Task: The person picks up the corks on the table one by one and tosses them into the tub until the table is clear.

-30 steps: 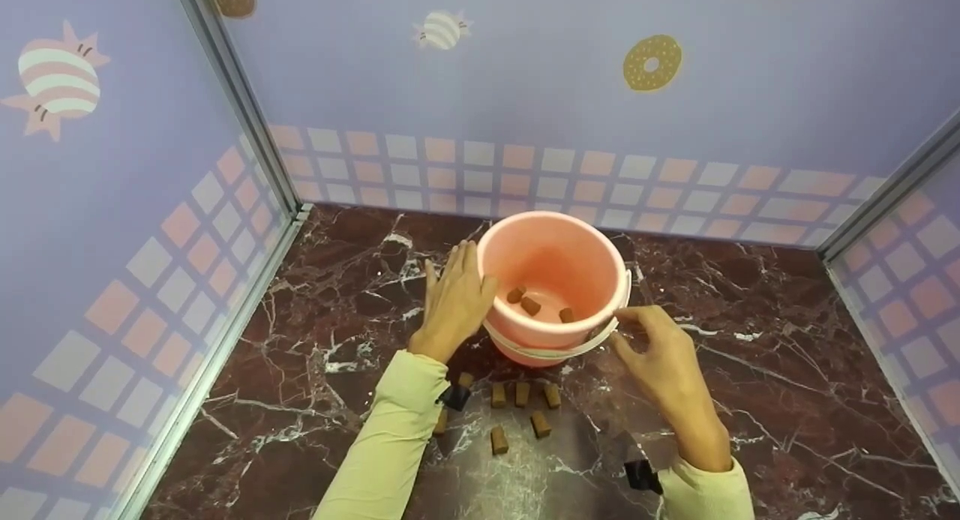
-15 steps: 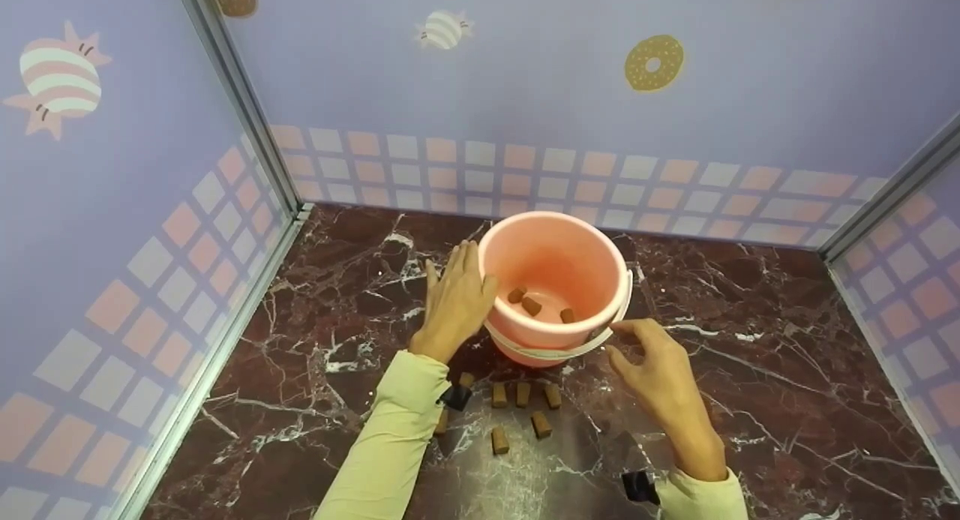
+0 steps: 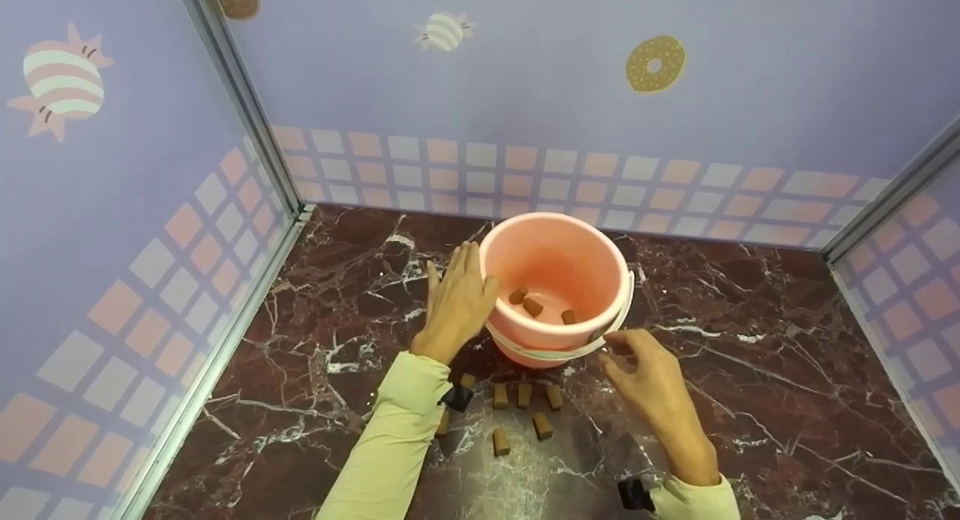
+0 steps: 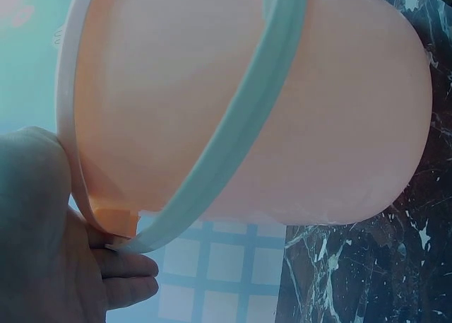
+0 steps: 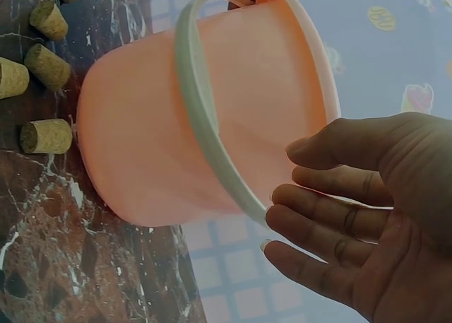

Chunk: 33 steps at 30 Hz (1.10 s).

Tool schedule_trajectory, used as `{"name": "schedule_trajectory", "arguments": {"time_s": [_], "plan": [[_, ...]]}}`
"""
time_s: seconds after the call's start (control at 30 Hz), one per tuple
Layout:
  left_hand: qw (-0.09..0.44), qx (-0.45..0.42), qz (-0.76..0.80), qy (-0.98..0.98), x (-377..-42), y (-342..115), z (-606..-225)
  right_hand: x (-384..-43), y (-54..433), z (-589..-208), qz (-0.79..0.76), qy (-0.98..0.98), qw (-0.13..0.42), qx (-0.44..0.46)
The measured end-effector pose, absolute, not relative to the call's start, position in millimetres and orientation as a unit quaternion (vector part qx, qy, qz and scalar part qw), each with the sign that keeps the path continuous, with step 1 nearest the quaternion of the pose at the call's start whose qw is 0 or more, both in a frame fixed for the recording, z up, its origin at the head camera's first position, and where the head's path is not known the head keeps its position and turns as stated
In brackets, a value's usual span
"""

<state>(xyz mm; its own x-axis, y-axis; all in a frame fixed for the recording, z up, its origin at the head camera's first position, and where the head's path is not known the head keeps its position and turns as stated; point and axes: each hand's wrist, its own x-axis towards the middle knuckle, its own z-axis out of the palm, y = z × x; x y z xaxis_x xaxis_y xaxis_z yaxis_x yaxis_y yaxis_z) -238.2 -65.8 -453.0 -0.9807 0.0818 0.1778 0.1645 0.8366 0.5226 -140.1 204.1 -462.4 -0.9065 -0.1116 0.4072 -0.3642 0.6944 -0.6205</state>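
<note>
A pink bucket stands upright on the table with three corks visible inside. Its white bail handle hangs down across the near side. My left hand rests against the bucket's left rim, fingers fairly straight; the left wrist view shows the palm at the rim by the handle's end. To the right of the bucket, my right hand holds nothing, its fingers loosely bent close to the handle. Whether its fingertips touch the handle I cannot tell. Several more corks stand or lie in front of the bucket.
The dark red marbled tabletop is bounded by a purple back wall and side panels with metal edge strips. A cork lies partly behind the left wrist's black strap.
My right hand has moved down and slightly left, along the handle and away from the rim. The left hand, bucket and corks stay where they were.
</note>
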Motion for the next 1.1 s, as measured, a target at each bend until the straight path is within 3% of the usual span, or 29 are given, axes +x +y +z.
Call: {"name": "schedule_trajectory", "arguments": {"time_s": [0.27,0.73,1.1], "plan": [[0.074,-0.065,-0.281,-0.955,-238.8,-66.0,-453.1,-136.6,202.3,-465.8,0.379,-0.907,0.14,0.118],[0.052,-0.059,-0.272,-0.959,-237.3,-65.9,-452.2,-135.6,198.3,-480.1,0.379,-0.906,0.138,0.129],[0.066,-0.063,-0.272,-0.958,-238.8,-66.2,-452.9,-136.7,196.8,-489.2,0.38,-0.905,0.138,0.131]]}}
